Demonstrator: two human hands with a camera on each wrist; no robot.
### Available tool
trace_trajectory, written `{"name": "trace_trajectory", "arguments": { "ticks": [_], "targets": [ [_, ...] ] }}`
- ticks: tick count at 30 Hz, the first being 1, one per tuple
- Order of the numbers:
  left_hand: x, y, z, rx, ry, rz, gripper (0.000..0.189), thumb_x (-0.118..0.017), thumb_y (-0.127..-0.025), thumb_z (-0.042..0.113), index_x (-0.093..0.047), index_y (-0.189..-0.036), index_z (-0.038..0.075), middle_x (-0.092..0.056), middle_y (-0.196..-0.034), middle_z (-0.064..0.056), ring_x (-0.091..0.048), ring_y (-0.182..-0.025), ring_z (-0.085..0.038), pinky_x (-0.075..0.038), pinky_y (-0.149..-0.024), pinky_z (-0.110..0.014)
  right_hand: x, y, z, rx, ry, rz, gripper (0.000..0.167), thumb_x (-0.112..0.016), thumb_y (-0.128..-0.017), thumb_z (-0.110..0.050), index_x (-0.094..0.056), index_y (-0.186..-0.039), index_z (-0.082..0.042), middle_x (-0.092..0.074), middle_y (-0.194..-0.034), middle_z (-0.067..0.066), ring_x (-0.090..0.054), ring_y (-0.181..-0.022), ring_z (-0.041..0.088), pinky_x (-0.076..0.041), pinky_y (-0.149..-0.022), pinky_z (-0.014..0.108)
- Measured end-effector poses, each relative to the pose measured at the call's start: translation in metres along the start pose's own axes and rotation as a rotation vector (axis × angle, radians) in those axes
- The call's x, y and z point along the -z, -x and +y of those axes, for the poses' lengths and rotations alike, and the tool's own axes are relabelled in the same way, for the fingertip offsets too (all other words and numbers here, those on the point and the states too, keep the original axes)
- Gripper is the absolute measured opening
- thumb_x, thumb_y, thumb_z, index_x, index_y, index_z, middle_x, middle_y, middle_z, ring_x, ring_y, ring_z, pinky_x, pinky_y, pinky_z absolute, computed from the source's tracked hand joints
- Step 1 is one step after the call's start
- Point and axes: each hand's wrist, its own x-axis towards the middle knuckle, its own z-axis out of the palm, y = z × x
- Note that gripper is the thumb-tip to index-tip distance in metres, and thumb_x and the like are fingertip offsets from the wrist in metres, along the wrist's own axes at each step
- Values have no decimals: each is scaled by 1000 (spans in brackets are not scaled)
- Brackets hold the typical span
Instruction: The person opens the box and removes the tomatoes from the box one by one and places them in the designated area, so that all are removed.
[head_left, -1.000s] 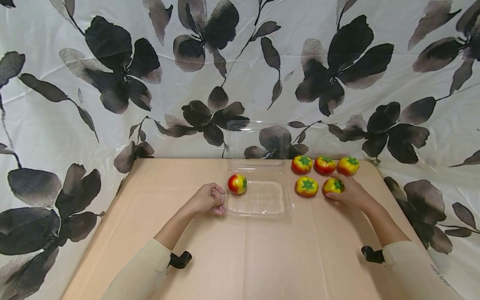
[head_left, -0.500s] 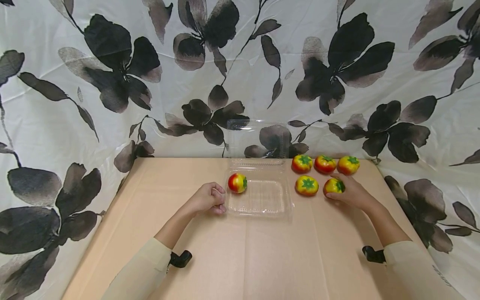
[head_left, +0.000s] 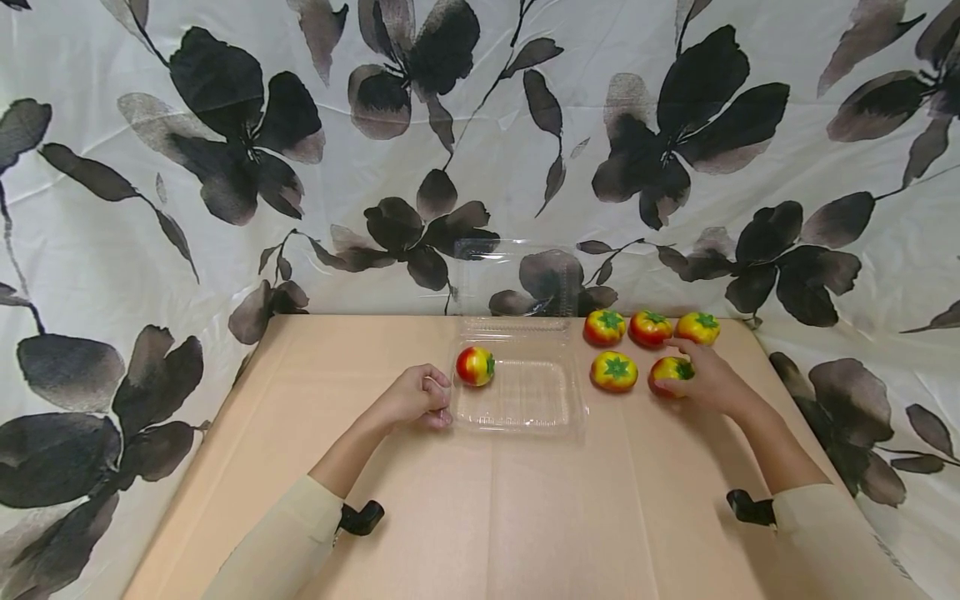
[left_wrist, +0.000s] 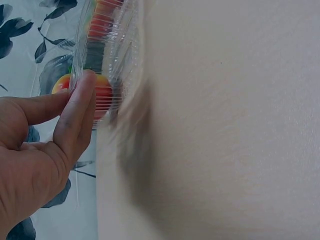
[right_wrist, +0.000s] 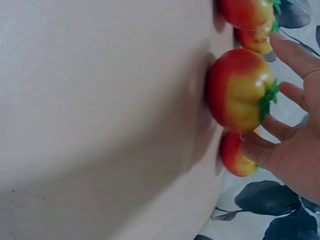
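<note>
My left hand (head_left: 416, 397) pinches the left wall of a clear plastic clamshell container (head_left: 525, 421) between thumb and fingers, seen also in the left wrist view as a hand (left_wrist: 55, 135) on the ribbed plastic. Inside the container, at its left, lies one red-yellow toy tomato (head_left: 475, 367) with a green calyx. My right hand (head_left: 708, 379) is around the front right toy tomato (head_left: 667, 377), which stands on the table. In the right wrist view its fingers are spread and loose beside that tomato (right_wrist: 235, 92), near the green calyx; any light contact is unclear.
Left of the right hand sits another toy tomato (head_left: 613, 372). Behind them is a row of three: one left (head_left: 603, 328), one middle (head_left: 647, 330), one right (head_left: 699, 327). The container's lid (head_left: 517, 279) stands raised against the floral cloth (head_left: 525, 167) behind the table (head_left: 487, 517).
My right hand has shifted slightly right, and its fingers have spread from around the front right tomato, showing more of it. The left hand and container stay put.
</note>
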Motion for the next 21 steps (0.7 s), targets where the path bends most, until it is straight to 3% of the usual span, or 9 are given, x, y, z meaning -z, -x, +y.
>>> {"name": "trace_trajectory", "arguments": {
  "ticks": [5,12,21],
  "targets": [
    [0,0,0,-1,-6,5,26,-58,-95,-12,-48,-119,-11,-66,-80,-14,-71,-64,-21,-66,-61,-33,7,1,-14,9,20,31,88,-78,-92,-38,-33,-156,2,-27,-160,36,-25,-144,59,-29,-113,79],
    [0,0,-1,-2,-4,5,26,-58,-95,-12,-48,-119,-11,-67,-81,-14,-71,-64,-21,-66,-61,-33,11,4,-47,42,64,50,83,-76,-94,-37,-35,-157,-1,-33,-158,33,-29,-144,57,-35,-112,77],
    [1,-1,-1,-3,-6,-1,28,-59,-95,-12,-47,-121,-12,-67,-82,-15,-71,-64,-20,-66,-62,-32,-3,-1,-88,210,65,82,71,-77,-94,-27,-45,-152,-3,-45,-156,25,-37,-145,49,-31,-119,71]
  ]
}}
